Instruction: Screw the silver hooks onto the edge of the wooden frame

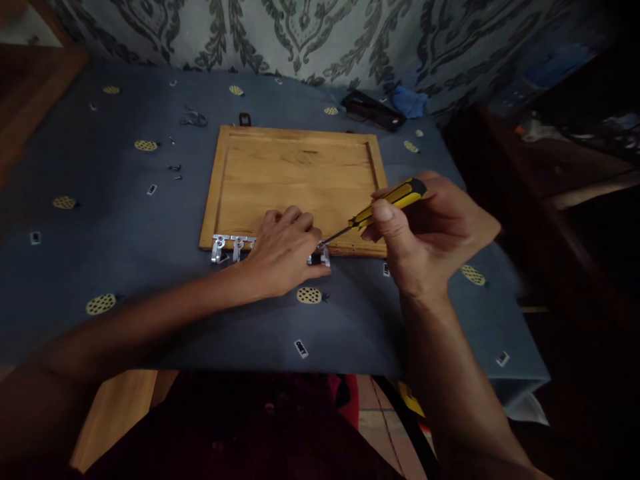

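Note:
A framed wooden panel (300, 177), like a small cabinet door, lies flat on the cloth-covered table. Metal hinges (218, 248) sit along its near edge, at the left. Over that edge my left hand (283, 250) is bent, its fingers curled on the wood and its thumb in front of a right-hand metal hinge (325, 256), pressing it in place. My right hand (440, 230) grips a yellow and black screwdriver (397, 200), slanted down to the left. Its tip meets that hinge beside my left fingers; any screw under it is too small to make out.
Pliers (194, 119) and several small metal pieces (174, 167) lie left of the panel. Behind it are a brown buckle-like piece (245, 119), a dark case (373, 110) and a blue cloth (410, 101). A patterned curtain (300, 33) hangs at the back.

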Tool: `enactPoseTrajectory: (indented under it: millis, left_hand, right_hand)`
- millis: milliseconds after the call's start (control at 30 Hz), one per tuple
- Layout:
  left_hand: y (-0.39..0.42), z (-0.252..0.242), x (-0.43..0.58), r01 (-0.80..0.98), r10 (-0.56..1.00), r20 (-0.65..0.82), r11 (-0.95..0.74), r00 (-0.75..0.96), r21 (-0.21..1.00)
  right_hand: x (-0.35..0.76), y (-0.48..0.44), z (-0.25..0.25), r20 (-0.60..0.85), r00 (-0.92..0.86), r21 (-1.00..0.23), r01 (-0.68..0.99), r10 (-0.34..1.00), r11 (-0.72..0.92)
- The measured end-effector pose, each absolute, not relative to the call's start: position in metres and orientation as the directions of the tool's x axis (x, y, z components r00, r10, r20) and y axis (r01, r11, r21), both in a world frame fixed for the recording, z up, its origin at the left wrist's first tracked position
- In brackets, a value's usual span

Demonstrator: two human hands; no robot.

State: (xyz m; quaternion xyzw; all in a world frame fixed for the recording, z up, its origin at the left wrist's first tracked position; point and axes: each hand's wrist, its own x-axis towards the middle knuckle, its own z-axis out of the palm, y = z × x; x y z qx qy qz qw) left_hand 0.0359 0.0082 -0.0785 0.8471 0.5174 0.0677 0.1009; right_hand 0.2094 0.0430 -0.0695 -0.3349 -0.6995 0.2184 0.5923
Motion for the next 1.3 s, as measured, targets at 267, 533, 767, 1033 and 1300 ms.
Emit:
enactPoseTrajectory:
  millis: [267, 533, 767, 1033, 1300]
  left_hand:
    - [0.008, -0.079, 0.036, 0.857, 0.887, 0.03, -0.453, 0.46, 0.245]
    - [0.008, -0.079, 0.036, 0.858, 0.887, 0.01, -0.45, 0.462, 0.246]
    - [0.008, -0.079, 0.036, 0.865, 0.893, 0.016, -0.44, 0.45, 0.241]
    - [0.009, -0.08, 0.036, 0.867, 0.893, 0.016, -0.442, 0.45, 0.231]
    - [0.009, -0.077, 0.037, 0.867, 0.894, -0.007, -0.432, 0.448, 0.248]
  right_hand:
    - [0.21, 0.043, -0.07, 0.673, -0.102, -0.706, 0.207, 0.733, 0.677]
    - [0.212, 0.042, -0.066, 0.585, -0.127, -0.79, 0.133, 0.801, 0.598]
    - [0.213, 0.043, -0.062, 0.573, -0.144, -0.797, 0.133, 0.807, 0.589]
    - [0.202, 0.038, -0.071, 0.726, 0.025, -0.678, 0.195, 0.687, 0.709]
    - [0.206, 0.042, -0.069, 0.73, 0.132, -0.681, 0.224, 0.67, 0.698]
